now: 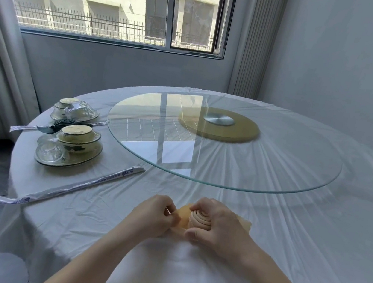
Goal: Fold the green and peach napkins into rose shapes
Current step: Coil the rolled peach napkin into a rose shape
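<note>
The peach napkin [199,219] stands as a tight spiral roll on the white tablecloth near the table's front edge. My right hand [221,226] wraps around the roll from the right, thumb in front and fingers over the top. My left hand [157,214] pinches the loose flat tail of the same napkin just left of the roll. A corner of peach cloth pokes out to the right of my right hand. The green napkin [63,122] lies far left as a dark spiral roll between two dish sets.
A large glass turntable [200,175] on a wooden base covers the table's middle. Two wrapped dish sets [68,148] sit at the left. A long wrapped chopstick sleeve [64,189] lies diagonally left of my hands. The window and curtains are behind.
</note>
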Action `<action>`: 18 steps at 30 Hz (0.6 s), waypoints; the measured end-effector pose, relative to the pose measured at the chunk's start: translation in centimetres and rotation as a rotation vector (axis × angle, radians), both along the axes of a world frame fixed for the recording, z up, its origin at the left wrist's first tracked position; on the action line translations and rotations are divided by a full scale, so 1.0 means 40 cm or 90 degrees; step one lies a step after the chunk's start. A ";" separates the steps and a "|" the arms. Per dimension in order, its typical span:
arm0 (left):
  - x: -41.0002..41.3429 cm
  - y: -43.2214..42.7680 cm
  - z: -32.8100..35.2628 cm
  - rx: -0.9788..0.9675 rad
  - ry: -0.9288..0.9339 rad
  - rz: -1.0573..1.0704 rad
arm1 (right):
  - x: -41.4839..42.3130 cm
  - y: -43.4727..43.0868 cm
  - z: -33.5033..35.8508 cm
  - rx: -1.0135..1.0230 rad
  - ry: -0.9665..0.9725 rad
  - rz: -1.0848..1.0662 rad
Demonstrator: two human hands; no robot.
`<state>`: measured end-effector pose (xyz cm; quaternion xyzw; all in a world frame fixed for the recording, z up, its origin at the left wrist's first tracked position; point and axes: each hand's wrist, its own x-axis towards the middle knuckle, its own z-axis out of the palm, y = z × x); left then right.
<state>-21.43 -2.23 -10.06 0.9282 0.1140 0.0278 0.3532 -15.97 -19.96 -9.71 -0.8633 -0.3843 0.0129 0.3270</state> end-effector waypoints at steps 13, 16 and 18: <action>0.025 -0.058 0.033 -0.154 -0.042 -0.009 | 0.009 -0.052 0.054 0.045 0.106 -0.003; 0.028 -0.051 0.031 -0.161 -0.037 -0.015 | 0.049 -0.097 0.066 0.105 0.122 -0.107; 0.029 -0.050 0.033 -0.186 -0.022 -0.020 | 0.076 -0.122 0.058 0.066 0.137 -0.171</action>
